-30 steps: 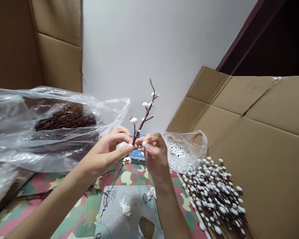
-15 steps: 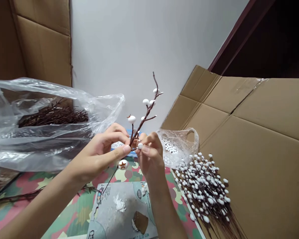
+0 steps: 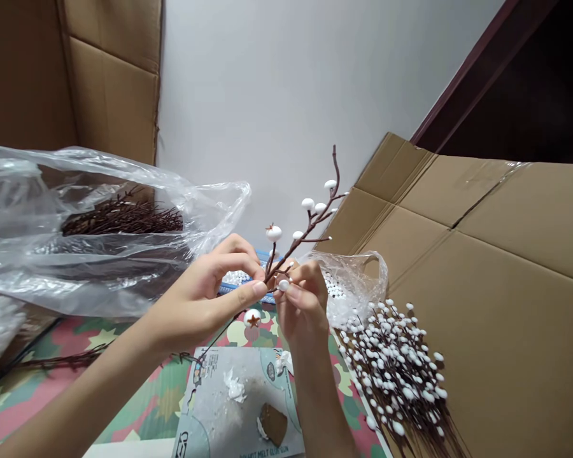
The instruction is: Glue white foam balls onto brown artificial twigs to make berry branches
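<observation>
A brown artificial branch [image 3: 310,227] with several white berries rises at a slant between my hands. My left hand [image 3: 219,280] pinches its stem between thumb and fingers. My right hand [image 3: 305,299] is closed on a small white berry [image 3: 283,285] at a short side twig, just right of the stem. Lower on the branch, beneath my left hand, hangs a white berry with a brown star-shaped cap [image 3: 252,319]. Another capped berry [image 3: 274,233] stands on a twig above my left fingers.
A glue-gun box [image 3: 210,401] with white paste and a brown scrap lies on the camouflage cloth [image 3: 143,407]. Finished berry branches [image 3: 401,369] are piled right, near a bag of white berries [image 3: 353,286]. Clear plastic [image 3: 100,267] holds bare brown twigs [image 3: 124,216] left. Cardboard [image 3: 506,273] stands around.
The view has shifted, so hands and branch appear farther right. The branch leans more to the right. Both hands keep their grip.
</observation>
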